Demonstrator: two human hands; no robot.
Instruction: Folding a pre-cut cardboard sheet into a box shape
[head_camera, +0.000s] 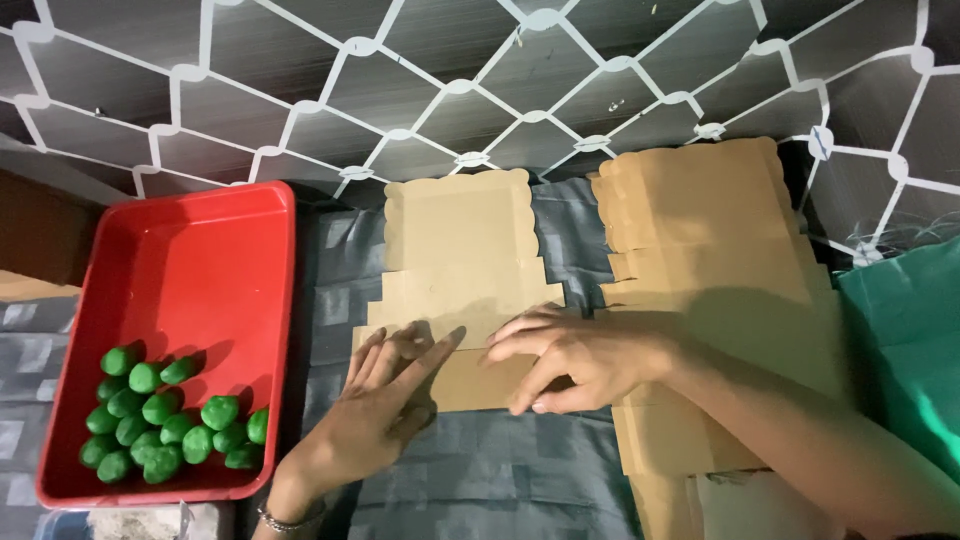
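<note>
From the head camera, both hands rest on one flat cardboard box blank (460, 290) with scalloped edges, laid on a grey patterned cloth (480, 480) that covers the tabletop. The left hand (385, 385) lies flat with its fingers spread over the blank's near left part, its grip open and only pressing down, which looks meant to pin the sheet so it cannot slide. The right hand (580, 355) comes in across from the right; its fingers curl over the near flap and the thumb sits under the edge, so its grip seems to be closing on that flap as if to fold it up along a crease, though how firmly it pinches I cannot tell.

Just to the right of the right hand's grip, under the forearm, lies a stack of the same brown blanks (710, 260), close by for easy reach. Well to the left of the left hand's grip stands a red plastic tray (200, 260) with small green balls (165, 420) gathered in its near corner. A green fabric (905, 340) shows at the far right edge
</note>
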